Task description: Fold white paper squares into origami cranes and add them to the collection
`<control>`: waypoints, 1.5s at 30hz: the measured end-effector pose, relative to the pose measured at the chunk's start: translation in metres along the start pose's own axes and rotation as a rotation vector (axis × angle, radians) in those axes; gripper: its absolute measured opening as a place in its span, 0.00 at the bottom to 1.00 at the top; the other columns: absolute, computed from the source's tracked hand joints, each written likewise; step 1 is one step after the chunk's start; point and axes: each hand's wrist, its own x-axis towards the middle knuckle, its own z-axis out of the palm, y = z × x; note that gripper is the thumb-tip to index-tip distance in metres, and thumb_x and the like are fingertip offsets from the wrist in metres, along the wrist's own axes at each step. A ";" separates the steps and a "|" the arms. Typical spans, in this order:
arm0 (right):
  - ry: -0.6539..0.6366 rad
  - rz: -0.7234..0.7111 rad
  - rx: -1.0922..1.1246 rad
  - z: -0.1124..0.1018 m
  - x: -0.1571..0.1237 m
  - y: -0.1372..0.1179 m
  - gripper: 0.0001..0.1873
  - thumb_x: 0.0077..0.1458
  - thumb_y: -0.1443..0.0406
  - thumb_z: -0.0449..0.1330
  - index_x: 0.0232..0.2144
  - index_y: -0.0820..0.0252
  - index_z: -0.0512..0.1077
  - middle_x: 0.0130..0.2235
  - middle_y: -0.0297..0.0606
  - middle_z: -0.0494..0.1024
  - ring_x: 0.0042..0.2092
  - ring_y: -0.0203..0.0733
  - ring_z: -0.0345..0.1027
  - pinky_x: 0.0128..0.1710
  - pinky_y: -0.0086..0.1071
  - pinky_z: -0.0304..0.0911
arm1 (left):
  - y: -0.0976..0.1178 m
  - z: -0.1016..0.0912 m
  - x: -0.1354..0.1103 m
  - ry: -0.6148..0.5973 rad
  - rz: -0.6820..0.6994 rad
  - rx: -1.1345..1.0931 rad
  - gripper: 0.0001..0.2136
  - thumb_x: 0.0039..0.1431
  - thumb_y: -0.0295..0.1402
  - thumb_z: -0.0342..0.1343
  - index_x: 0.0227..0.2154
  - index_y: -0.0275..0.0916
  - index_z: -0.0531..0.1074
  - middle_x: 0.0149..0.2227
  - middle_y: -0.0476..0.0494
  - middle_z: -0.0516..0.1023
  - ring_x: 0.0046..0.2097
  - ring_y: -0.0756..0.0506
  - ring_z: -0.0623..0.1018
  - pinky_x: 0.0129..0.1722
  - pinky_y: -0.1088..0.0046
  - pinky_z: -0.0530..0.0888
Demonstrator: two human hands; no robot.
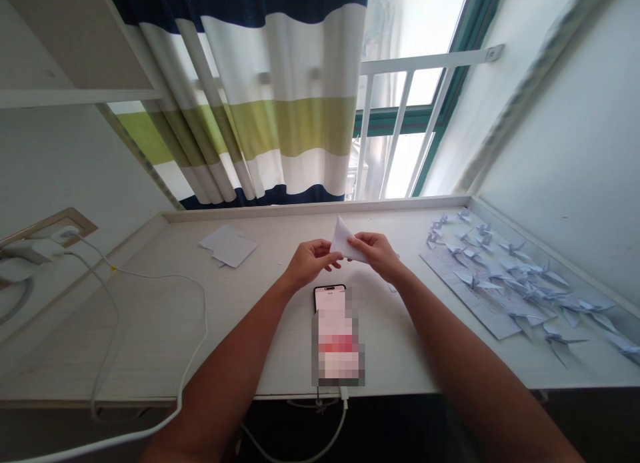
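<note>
A white sheet of paper folded into a pointed triangular shape [345, 243] is held up in front of me over the desk. My left hand [310, 263] pinches its left corner and my right hand [377, 255] grips its right side. Below my hands, a smartphone [336, 336] lies on the white desk [150, 329] with its screen lit and pixelated. Several folded paper cranes [520, 269] lie at the right, beyond my right hand.
A small stack of white paper [229, 245] lies at the desk's far left. A printed sheet [465, 296] lies under some cranes. A white cable [150, 276] runs from a wall socket [60, 233] across the desk. A striped curtain [280, 103] and railed window [425, 89] stand behind.
</note>
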 end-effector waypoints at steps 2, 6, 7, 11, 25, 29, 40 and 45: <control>0.048 -0.034 -0.002 0.004 -0.001 -0.001 0.23 0.50 0.46 0.69 0.29 0.62 0.78 0.29 0.41 0.81 0.30 0.43 0.75 0.31 0.35 0.69 | -0.001 0.001 0.000 0.028 -0.008 0.007 0.18 0.54 0.45 0.67 0.37 0.34 0.78 0.36 0.36 0.85 0.33 0.42 0.83 0.31 0.69 0.75; 0.051 -0.044 0.001 0.008 -0.004 -0.004 0.23 0.50 0.46 0.69 0.29 0.61 0.77 0.28 0.39 0.80 0.29 0.42 0.73 0.29 0.34 0.67 | -0.001 0.000 0.000 0.036 -0.025 0.001 0.19 0.57 0.49 0.64 0.35 0.34 0.77 0.35 0.35 0.85 0.34 0.42 0.84 0.31 0.68 0.76; 0.023 -0.041 -0.001 0.008 -0.004 -0.004 0.22 0.51 0.46 0.69 0.30 0.60 0.78 0.29 0.39 0.80 0.29 0.42 0.73 0.29 0.33 0.67 | -0.001 -0.001 0.000 0.018 -0.034 0.005 0.19 0.57 0.49 0.63 0.34 0.34 0.77 0.35 0.35 0.84 0.34 0.42 0.84 0.32 0.68 0.77; -0.089 -0.056 0.003 0.003 -0.004 -0.001 0.19 0.51 0.50 0.69 0.33 0.60 0.79 0.32 0.37 0.80 0.31 0.40 0.72 0.29 0.31 0.65 | 0.001 -0.002 -0.002 -0.077 -0.066 0.061 0.21 0.60 0.51 0.60 0.33 0.34 0.76 0.32 0.35 0.84 0.32 0.44 0.82 0.34 0.67 0.77; 0.203 -0.095 -0.072 0.022 -0.005 0.005 0.22 0.49 0.47 0.69 0.24 0.59 0.72 0.23 0.35 0.75 0.24 0.37 0.65 0.22 0.31 0.57 | 0.002 0.003 -0.004 -0.041 -0.055 0.059 0.19 0.56 0.48 0.65 0.37 0.33 0.77 0.34 0.35 0.85 0.36 0.42 0.84 0.33 0.68 0.77; 0.214 -0.100 -0.069 0.023 -0.002 0.010 0.22 0.49 0.47 0.69 0.25 0.60 0.72 0.24 0.35 0.75 0.24 0.37 0.65 0.22 0.30 0.58 | 0.002 0.004 -0.003 -0.053 -0.067 0.041 0.20 0.57 0.49 0.64 0.36 0.32 0.77 0.34 0.35 0.85 0.36 0.42 0.84 0.33 0.69 0.76; 0.159 -0.095 0.003 0.023 -0.005 0.003 0.23 0.46 0.47 0.71 0.26 0.60 0.72 0.26 0.35 0.77 0.26 0.38 0.67 0.24 0.30 0.59 | 0.001 0.000 -0.002 -0.062 -0.051 0.087 0.17 0.59 0.46 0.62 0.33 0.33 0.74 0.28 0.43 0.81 0.23 0.53 0.74 0.22 0.77 0.66; 0.180 -0.178 0.045 0.018 -0.004 -0.001 0.21 0.51 0.47 0.69 0.27 0.60 0.77 0.27 0.36 0.77 0.29 0.38 0.67 0.28 0.31 0.61 | 0.002 0.001 -0.003 -0.083 -0.067 0.118 0.16 0.61 0.45 0.61 0.33 0.33 0.74 0.30 0.40 0.82 0.24 0.52 0.75 0.24 0.76 0.67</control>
